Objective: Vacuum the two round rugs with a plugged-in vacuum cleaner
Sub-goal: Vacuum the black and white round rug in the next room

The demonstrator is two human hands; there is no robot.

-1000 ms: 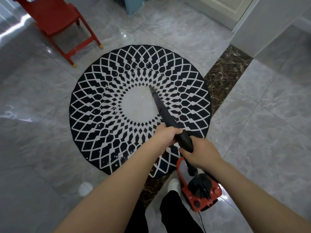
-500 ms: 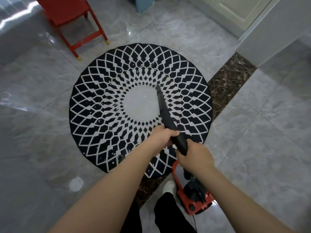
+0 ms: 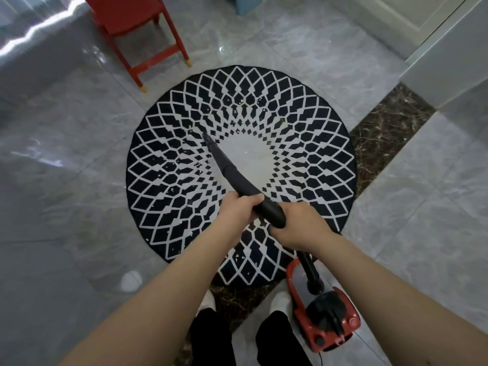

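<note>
A round black rug (image 3: 311, 143) with a white diamond pattern and a pale centre lies on the grey tiled floor. Small white specks dot it. Both hands hold the black vacuum nozzle (image 3: 227, 170), whose tip touches the rug just left of the pale centre. My left hand (image 3: 237, 210) grips the tube from the left; my right hand (image 3: 298, 225) grips its thicker rear end. A black hose runs down to the red and black vacuum cleaner (image 3: 327, 320), which stands on the floor by my right foot. Only one rug is in view.
A red chair (image 3: 137, 25) stands beyond the rug at the top left. A blue object (image 3: 248, 3) sits at the top edge. A white wall corner (image 3: 449, 64) and a door are at the top right. A dark marble strip (image 3: 388, 128) crosses the floor under the rug.
The nozzle tip has swung from the right side of the pale centre to its left side. The view has shifted, so the rug and vacuum cleaner sit further right.
</note>
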